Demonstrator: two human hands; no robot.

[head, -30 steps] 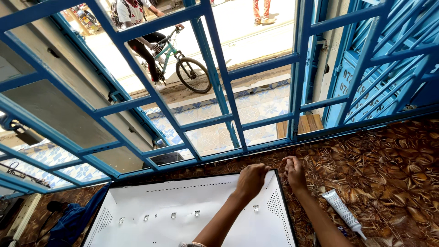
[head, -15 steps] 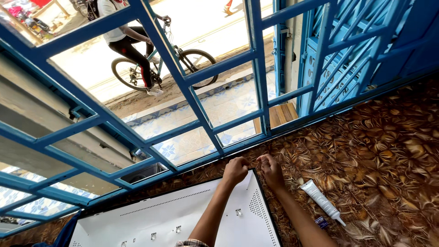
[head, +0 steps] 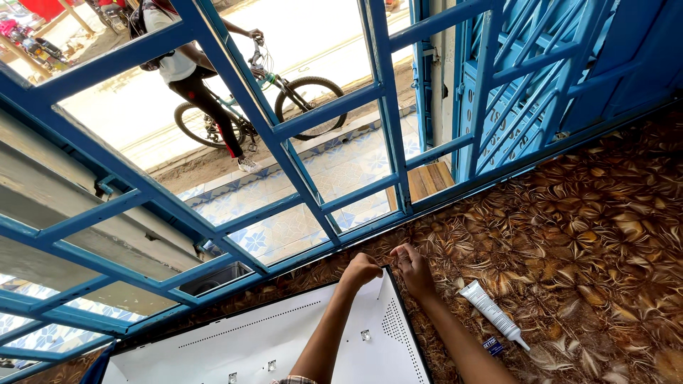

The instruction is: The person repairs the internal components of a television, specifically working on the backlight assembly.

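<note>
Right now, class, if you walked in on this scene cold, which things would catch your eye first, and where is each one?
The blue window frame fills the upper half, with a person on a bicycle passing outside. Below it, the left hand and right hand meet at the top corner of a white panel lying on the brown leaf-patterned surface. A white tube lies just right of the right arm.

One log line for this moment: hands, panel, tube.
left hand: on white panel top corner | right hand: at same corner | white tube: lying on patterned floor, untouched
</note>
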